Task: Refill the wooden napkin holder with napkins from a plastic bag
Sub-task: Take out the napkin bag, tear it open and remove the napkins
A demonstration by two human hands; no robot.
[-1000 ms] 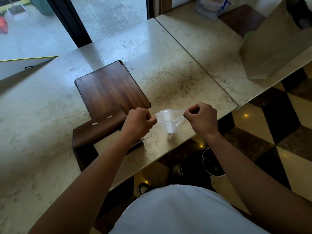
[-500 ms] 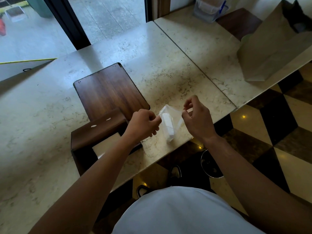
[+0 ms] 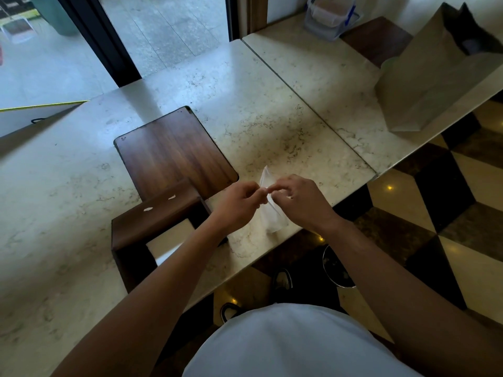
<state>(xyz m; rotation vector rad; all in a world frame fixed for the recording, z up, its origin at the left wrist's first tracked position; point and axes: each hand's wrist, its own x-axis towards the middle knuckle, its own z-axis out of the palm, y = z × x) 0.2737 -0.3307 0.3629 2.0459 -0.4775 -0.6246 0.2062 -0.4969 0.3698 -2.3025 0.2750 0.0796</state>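
Observation:
A clear plastic bag (image 3: 273, 217) with white napkins inside stands on the marble table (image 3: 245, 126) near its front edge. My left hand (image 3: 239, 202) and my right hand (image 3: 299, 200) meet at the bag's upper part, fingertips pinching the plastic from either side. To the left lies the dark wooden napkin holder (image 3: 152, 221), its open side showing a white napkin (image 3: 171, 243) inside. My left forearm crosses over the holder's right corner.
A flat wooden lid or board (image 3: 174, 151) lies behind the holder. A brown paper bag (image 3: 430, 77) stands at the right, a clear plastic container (image 3: 329, 17) at the back. A white sheet (image 3: 32, 118) lies far left. The table edge runs just below my hands.
My fists were apart, stretching the bag between them; they have come together at the bag's top, and the bag now stands narrow and upright.

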